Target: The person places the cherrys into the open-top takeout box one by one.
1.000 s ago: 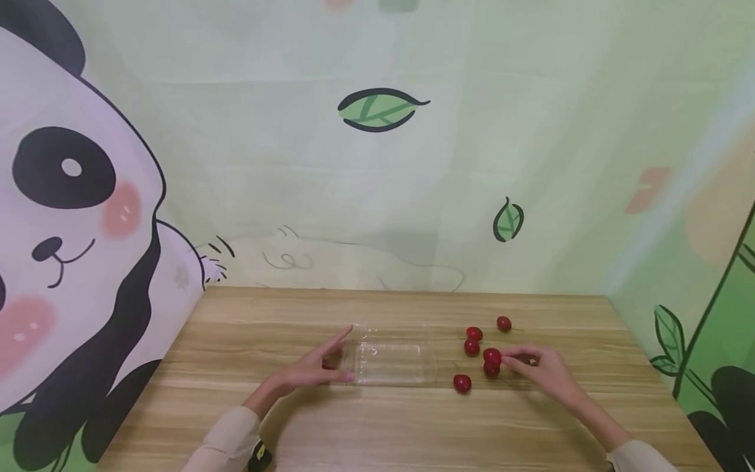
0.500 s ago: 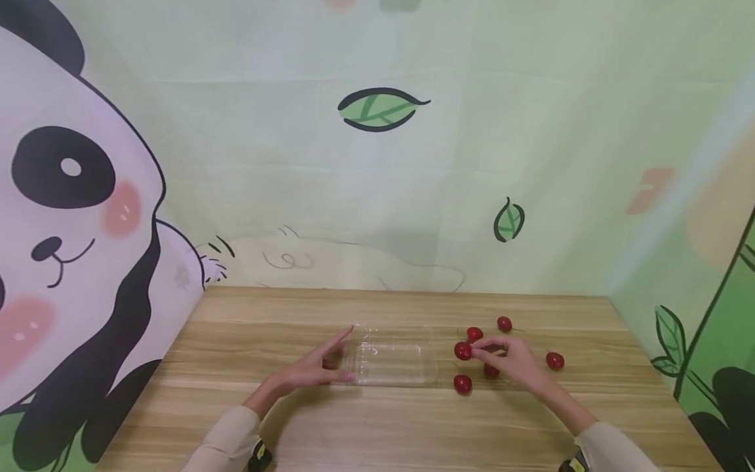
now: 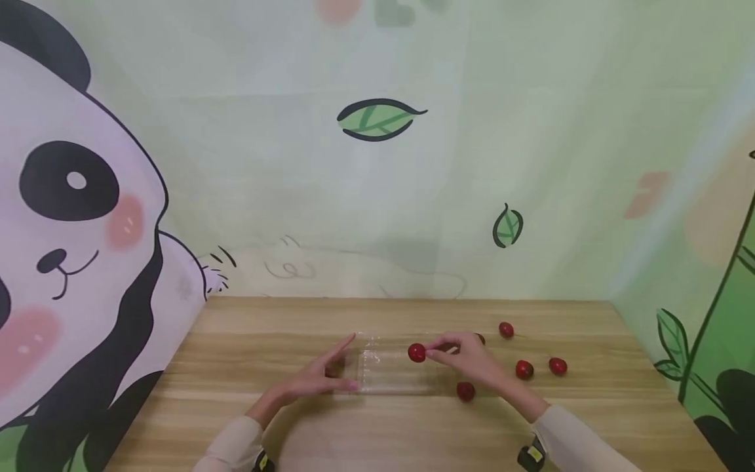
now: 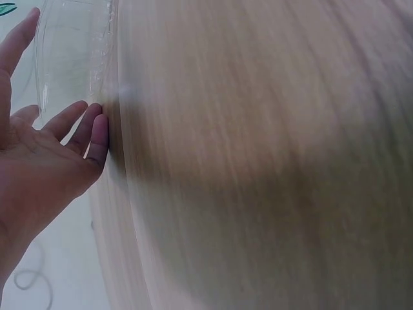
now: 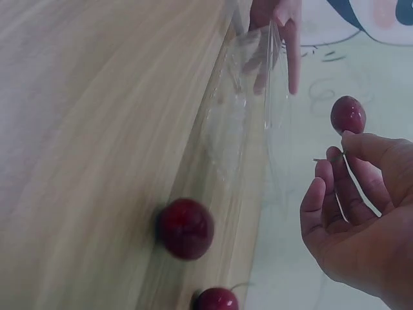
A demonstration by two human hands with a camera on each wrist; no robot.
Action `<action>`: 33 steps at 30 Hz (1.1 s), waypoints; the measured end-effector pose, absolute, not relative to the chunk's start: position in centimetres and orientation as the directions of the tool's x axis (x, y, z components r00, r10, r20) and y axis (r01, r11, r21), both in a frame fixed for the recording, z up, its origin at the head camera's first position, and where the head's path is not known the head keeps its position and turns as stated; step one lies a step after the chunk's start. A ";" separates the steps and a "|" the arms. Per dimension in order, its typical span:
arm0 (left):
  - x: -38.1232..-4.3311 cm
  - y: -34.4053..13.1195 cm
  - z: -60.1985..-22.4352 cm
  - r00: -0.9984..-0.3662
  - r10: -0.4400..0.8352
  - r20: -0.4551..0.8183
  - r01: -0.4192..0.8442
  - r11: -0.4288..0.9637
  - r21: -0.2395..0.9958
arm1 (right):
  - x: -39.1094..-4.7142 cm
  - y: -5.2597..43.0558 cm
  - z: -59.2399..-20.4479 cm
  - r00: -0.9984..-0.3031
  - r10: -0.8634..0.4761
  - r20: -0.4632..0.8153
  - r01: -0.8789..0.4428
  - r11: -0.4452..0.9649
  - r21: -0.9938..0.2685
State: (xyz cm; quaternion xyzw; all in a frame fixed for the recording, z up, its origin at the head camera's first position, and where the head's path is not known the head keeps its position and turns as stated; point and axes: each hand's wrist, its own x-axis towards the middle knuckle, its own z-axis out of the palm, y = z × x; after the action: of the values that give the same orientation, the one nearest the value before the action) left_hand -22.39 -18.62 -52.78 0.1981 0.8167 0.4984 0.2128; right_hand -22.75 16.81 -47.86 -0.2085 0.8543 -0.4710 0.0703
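- Head view: wooden table [image 3: 366, 429] below a pale green backdrop [image 3: 283, 157]; printed panda [image 3: 77, 219] at left, two printed leaves, the larger leaf [image 3: 377, 120] left of the smaller leaf [image 3: 508, 227]
- Clear plastic box [image 3: 386, 381] on the table, near the middle; see-through, edges faint
- Left hand [image 3: 315, 377] at the box's left end; thumb and forefinger spread wide apart, tips at the end's two corners
- Right hand [image 3: 468, 360] over the box's right part; thumb and forefinger pinch the held cherry [image 3: 416, 353], dark red and glossy; height above the box hard to judge from here
- Loose cherries, five showing: far cherry [image 3: 506, 330], stem pointing right; rightmost cherry [image 3: 558, 366]; inner cherry [image 3: 524, 370] just left of it; front cherry [image 3: 466, 391] near the box's right end; half-hidden cherry [image 3: 482, 339] behind the right hand
- Pale sleeves at both arms; black wrist device [image 3: 532, 455] on the right one, another at the left cuff
- Left wrist view: left hand's fingers fanned, fingertips by the box wall; wood fills most of the view, a hand shadow across it
- Right wrist view: held cherry at the right hand's thumb tip, thin stem [image 5: 330, 157] between the digits; held cherry clear of the table; two loose cherries lie on the wood, well apart from it; left hand visible at the box's far end
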 end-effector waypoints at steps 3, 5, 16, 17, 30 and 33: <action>-22.8 -18.7 -52.8 -0.827 0.543 -0.146 0.119 0.424 0.898 | -23.3 15.8 -47.6 -0.886 -0.454 0.089 -0.324 0.470 -0.821; -22.9 -18.8 -52.8 -0.827 0.542 -0.149 0.121 0.431 0.894 | -23.5 15.3 -47.6 -0.878 -0.471 0.087 -0.334 0.473 -0.815; -23.0 -18.8 -52.6 -0.818 0.553 -0.161 0.116 0.433 0.894 | -24.4 12.9 -48.3 -0.865 -0.502 0.027 -0.287 0.449 -0.846; -23.0 -18.7 -52.6 -0.814 0.557 -0.165 0.115 0.433 0.894 | -24.5 12.8 -48.4 -0.863 -0.504 0.026 -0.291 0.456 -0.841; -23.2 -18.4 -52.3 -0.789 0.589 -0.174 0.126 0.433 0.892 | -25.4 8.9 -49.0 -0.779 -0.627 0.006 -0.387 0.474 -0.791; -23.1 -18.4 -52.3 -0.792 0.585 -0.175 0.126 0.436 0.891 | -25.3 8.2 -49.3 -0.763 -0.647 0.012 -0.405 0.463 -0.788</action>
State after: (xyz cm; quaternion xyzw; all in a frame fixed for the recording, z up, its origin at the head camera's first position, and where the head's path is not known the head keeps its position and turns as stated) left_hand -23.10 -18.45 -52.28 0.2186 0.8133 0.4842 0.2375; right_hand -25.35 8.19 -49.26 -0.3119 0.8428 -0.4136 0.1460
